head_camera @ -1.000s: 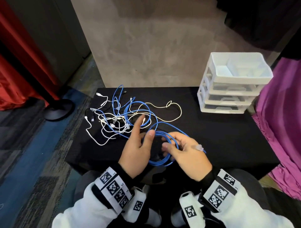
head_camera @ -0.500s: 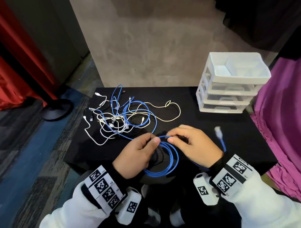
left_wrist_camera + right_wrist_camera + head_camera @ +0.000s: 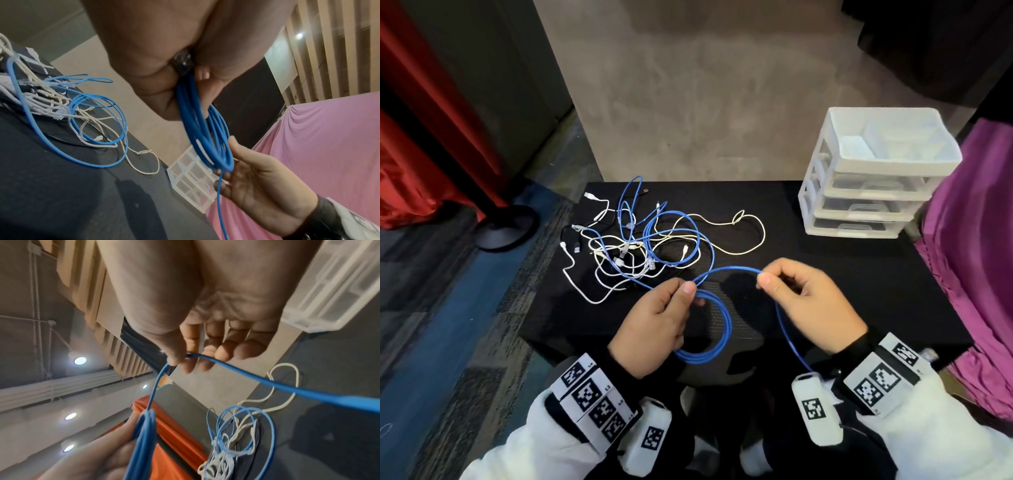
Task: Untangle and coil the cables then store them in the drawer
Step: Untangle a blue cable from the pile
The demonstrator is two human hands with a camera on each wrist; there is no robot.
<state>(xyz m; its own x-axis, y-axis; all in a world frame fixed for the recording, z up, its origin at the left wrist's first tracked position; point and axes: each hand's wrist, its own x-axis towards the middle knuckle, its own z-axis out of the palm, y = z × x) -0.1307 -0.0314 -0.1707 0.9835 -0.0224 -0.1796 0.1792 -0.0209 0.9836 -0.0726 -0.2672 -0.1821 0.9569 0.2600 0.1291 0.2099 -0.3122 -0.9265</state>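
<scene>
My left hand (image 3: pixel 654 325) grips a coil of blue cable (image 3: pixel 717 337) of several loops above the black table's near edge; the loops (image 3: pixel 202 129) hang from its fingers. My right hand (image 3: pixel 804 301) pinches the same cable's free run (image 3: pixel 236 371) between thumb and forefinger, a short arc (image 3: pixel 729 269) spanning to the left hand. The tail (image 3: pixel 789 342) drops toward my right wrist. A tangle of blue, white and black cables (image 3: pixel 640 246) lies at the table's left back. A white three-drawer unit (image 3: pixel 873 178) stands at the back right, its drawers closed.
The black table (image 3: pixel 825 274) is bare between the tangle and the drawer unit. A cream cable loop (image 3: pixel 743 236) lies right of the tangle. Purple cloth (image 3: pixel 976 260) hangs at the right, a red curtain and a black stand base (image 3: pixel 506 226) at the left.
My right hand has drawn away to the right from the left hand, pulling out an arc of blue cable. The cable's plug end has dropped behind my right wrist.
</scene>
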